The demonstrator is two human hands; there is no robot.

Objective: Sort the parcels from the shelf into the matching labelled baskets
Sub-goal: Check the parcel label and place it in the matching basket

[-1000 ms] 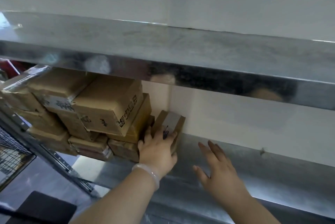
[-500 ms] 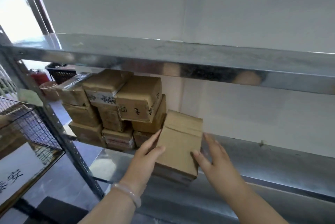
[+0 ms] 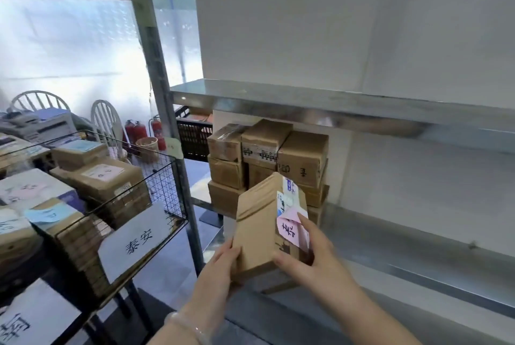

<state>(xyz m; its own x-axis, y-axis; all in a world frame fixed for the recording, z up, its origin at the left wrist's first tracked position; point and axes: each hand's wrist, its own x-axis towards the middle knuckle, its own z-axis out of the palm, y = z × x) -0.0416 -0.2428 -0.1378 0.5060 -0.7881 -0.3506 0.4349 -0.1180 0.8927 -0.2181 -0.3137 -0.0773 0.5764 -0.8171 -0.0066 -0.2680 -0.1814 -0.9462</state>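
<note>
Tilted parcel (image 3: 259,222) held between left grip (image 3: 220,269) and right grip (image 3: 309,256).

Left hand (image 3: 223,262) and right hand (image 3: 312,258) grip the parcel (image 3: 257,230) from either side, right forefinger seemingly outstretched

The parcel (image 3: 259,222) hides the near-right boxes of the stack (image 3: 264,155), the right hand (image 3: 315,258) covers part of its pink note (image 3: 289,231), and the near-left label (image 3: 16,325) is cut off by the picture's edge.

A brown parcel (image 3: 257,230), pink note (image 3: 292,230) on it, is held tilted before stacked parcels (image 3: 267,157) on the shelf (image 3: 390,236).
</note>
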